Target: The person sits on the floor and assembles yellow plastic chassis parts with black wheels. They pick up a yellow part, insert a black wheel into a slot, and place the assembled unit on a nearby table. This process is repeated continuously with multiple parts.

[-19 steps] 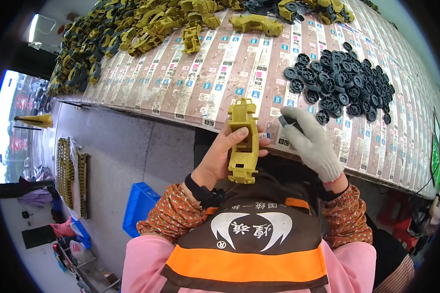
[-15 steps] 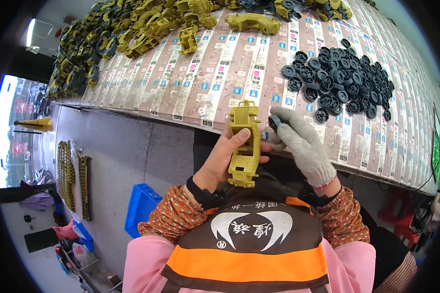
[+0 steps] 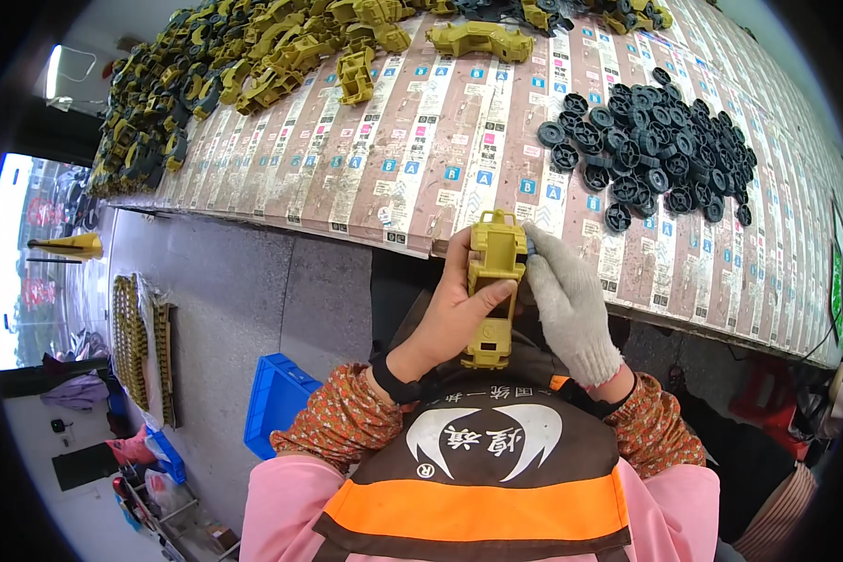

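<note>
the left hand (image 3: pixel 448 318), bare, is closed around a yellow plastic toy-vehicle chassis (image 3: pixel 498 245), its thumb laid across the middle of the frame and its fingers wrapped at the sides. the chassis is held lengthwise in front of the person, between the two hands, at the near edge of the surface (image 3: pixel 421 211) and above the dark apron (image 3: pixel 482 506). the right hand (image 3: pixel 571 309), in a pale knitted glove, is set against the right side of the chassis near its far end; its fingers are bent and drawn close together. a sliver of a small blue-gray part (image 3: pixel 531 245) shows at those fingertips; whether they grip it is hidden, and i cannot tell. a heap of dark plastic wheels (image 3: pixel 660 140) lies on the surface to the right, apart from both hands. a pile of yellow chassis (image 3: pixel 281 61) occupies the far left. a blue plastic bin (image 3: pixel 278 403) rests on the gray floor (image 3: pixel 229 300), left of the person.
</note>
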The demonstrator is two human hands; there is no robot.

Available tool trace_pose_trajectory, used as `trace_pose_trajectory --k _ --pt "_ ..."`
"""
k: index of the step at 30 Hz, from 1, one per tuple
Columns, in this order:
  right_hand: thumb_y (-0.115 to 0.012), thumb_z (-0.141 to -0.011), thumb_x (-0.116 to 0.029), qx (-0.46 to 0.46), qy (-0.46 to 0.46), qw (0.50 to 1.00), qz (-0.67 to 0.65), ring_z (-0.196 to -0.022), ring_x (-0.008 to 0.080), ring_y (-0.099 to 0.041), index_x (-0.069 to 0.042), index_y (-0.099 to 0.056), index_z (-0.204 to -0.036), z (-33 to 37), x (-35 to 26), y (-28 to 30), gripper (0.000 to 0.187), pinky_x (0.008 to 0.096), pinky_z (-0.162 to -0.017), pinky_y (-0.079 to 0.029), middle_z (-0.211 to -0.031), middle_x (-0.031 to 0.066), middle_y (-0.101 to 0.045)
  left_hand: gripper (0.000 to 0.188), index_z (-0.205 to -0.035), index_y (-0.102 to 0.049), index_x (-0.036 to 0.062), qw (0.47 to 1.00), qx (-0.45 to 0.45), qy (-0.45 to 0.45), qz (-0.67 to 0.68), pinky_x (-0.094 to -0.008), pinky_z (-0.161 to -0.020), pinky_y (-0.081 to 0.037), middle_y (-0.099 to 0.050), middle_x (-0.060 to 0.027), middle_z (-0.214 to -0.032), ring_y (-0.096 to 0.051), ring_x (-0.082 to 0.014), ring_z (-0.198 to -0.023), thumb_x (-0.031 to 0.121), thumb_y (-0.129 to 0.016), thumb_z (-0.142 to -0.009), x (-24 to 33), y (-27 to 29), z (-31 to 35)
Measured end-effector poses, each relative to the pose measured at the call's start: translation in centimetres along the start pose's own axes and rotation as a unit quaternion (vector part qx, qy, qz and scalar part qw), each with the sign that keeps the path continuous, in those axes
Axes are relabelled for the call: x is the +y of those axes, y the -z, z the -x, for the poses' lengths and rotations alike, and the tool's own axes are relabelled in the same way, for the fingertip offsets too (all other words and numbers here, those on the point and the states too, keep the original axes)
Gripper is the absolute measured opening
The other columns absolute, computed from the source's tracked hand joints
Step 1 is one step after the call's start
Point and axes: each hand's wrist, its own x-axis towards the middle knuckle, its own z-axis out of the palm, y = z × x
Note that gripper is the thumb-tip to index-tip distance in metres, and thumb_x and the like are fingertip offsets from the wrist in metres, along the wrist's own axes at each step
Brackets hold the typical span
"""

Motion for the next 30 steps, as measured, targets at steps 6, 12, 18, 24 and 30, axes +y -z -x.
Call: trace_pose_trajectory --k 6,12,18,24,30 --pt "-0.059 -0.093 -0.001 0.012 0.120 0.977 0.173 -0.097 0.0466 -0.072 0.004 -0.059 -0.139 1.1 0.1 0.8 0.047 0.0502 -0.084 -0.057 -0.106 0.0302 -0.072 0.073 -0.158 -0.027 0.0050 0.985 -0.038 -0.009 -0.166 -0.0360 -0.106 -0.049 -0.062 -0.0122 -0.138 -0.063 -0.0205 -0.124 0.019 -0.072 -0.102 -0.2 -0.5 0.6" --pt "-0.060 -0.087 -0.003 0.002 0.049 0.975 0.218 -0.094 0.0494 -0.071 0.002 -0.064 -0.128 2.0 -1.3 2.7 0.042 0.0532 -0.083 -0.057 -0.100 0.0304 -0.072 0.074 -0.160 -0.024 0.0065 0.974 -0.132 0.018 -0.186 -0.0349 -0.110 -0.046 -0.057 -0.0099 -0.142 -0.057 -0.0184 -0.130 0.014 -0.071 -0.103 1.1 -1.6 0.1" --pt "-0.065 -0.093 -0.008 0.050 0.075 0.955 0.283 -0.087 0.0406 -0.074 -0.006 -0.070 -0.113 -1.3 -2.7 7.1 0.020 0.0480 -0.075 -0.058 -0.090 0.0259 -0.072 0.068 -0.157 -0.029 0.0144 0.986 -0.081 0.125 0.069 -0.0389 -0.083 -0.065 -0.057 -0.0075 -0.132 -0.070 -0.0228 -0.105 0.020 -0.071 -0.104 1.3 -3.6 -1.0" --pt "-0.072 -0.088 -0.013 0.041 0.136 0.775 0.616 -0.089 0.0346 -0.066 -0.010 -0.069 -0.104 -4.5 -0.2 11.0 0.017 0.0452 -0.075 -0.056 -0.093 0.0119 -0.062 0.061 -0.151 -0.031 0.0168 0.967 -0.036 0.178 0.178 -0.0473 -0.071 -0.069 -0.058 -0.0083 -0.119 -0.072 -0.0240 -0.090 0.021 -0.071 -0.104 2.9 -1.6 -2.3" --pt "-0.070 -0.084 -0.004 0.054 0.159 0.794 0.585 -0.096 0.0373 -0.065 -0.004 -0.065 -0.111 -4.5 -0.4 10.8 0.027 0.0469 -0.081 -0.055 -0.098 0.0156 -0.063 0.055 -0.141 -0.044 0.0123 0.975 0.017 0.154 0.158 -0.0346 -0.072 -0.063 -0.061 -0.0053 -0.113 -0.071 -0.0185 -0.090 0.026 -0.077 -0.098 3.1 -0.1 -2.1"
